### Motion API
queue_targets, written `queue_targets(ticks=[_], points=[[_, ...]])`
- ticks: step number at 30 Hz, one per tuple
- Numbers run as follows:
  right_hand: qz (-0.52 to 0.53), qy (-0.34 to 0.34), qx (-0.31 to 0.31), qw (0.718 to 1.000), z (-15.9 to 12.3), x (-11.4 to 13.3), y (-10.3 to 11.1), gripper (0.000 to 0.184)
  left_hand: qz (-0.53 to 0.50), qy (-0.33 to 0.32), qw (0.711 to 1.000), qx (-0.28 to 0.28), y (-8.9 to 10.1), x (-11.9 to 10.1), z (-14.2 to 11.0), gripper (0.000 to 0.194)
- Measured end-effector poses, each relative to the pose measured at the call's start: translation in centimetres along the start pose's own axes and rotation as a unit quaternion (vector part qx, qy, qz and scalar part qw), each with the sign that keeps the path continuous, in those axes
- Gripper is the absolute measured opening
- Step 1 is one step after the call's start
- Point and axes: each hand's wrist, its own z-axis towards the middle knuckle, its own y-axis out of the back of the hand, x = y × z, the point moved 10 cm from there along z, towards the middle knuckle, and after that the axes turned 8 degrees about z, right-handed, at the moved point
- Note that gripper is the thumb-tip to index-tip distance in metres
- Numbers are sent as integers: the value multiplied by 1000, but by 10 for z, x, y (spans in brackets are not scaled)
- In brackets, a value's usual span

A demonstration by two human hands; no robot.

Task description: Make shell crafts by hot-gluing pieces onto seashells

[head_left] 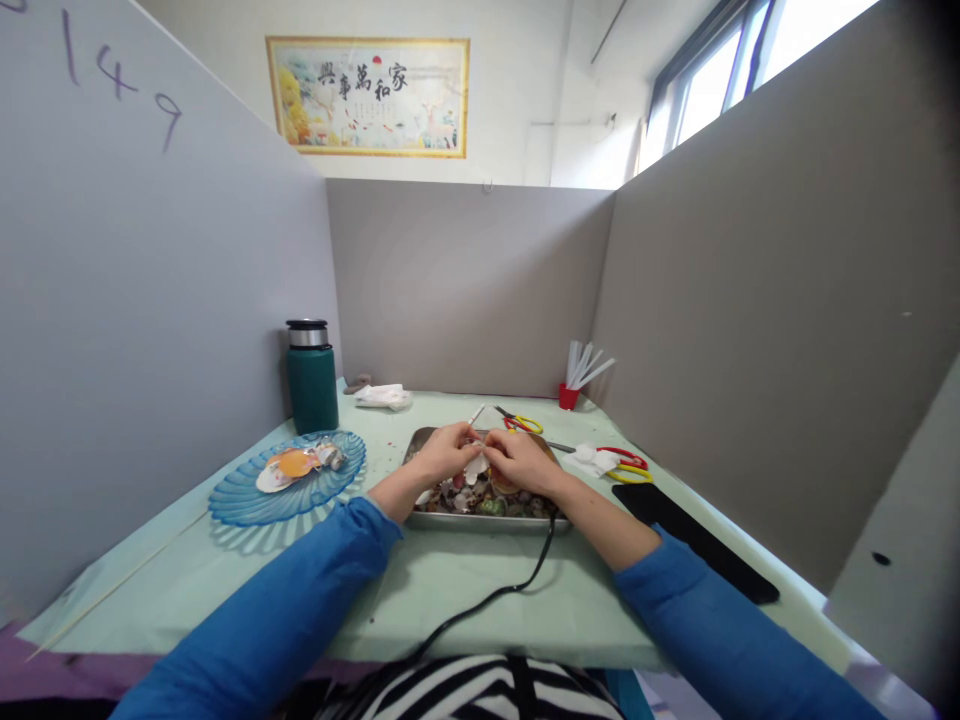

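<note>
Both of my hands meet above a metal tray [487, 522] heaped with small shells [469, 500]. My left hand [446, 452] is closed, its fingertips pinching a white, scalloped shell [475, 466]. From the other side, the bent fingers of my right hand [517, 460] close on the same shell. My fingers cover its upper part. Just beyond the left fingertips a thin white stick [477, 413] sticks up; what it belongs to is hidden. A black cord [517, 588] runs from the tray's right front corner toward my body.
On the left stand a blue fluted plate [247, 503] with shells and a green bottle [312, 385]. Behind the tray lie scissors [525, 422]; red-and-yellow-handled scissors [634, 468], white tissue [592, 460] and a black slab [694, 540] lie right. A red cup [568, 398] holds white sticks.
</note>
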Motion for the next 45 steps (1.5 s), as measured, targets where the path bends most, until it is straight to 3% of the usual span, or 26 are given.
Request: queue_targets(ticks=[36,45], points=[[-3,10,-2,1000,0,-2,-2,20,-2,-9,1000,7,-1,-3,0,18],[-8,11,0,1000,0,1,-1,18,-7,17,1000,4,-1,2,0,22]])
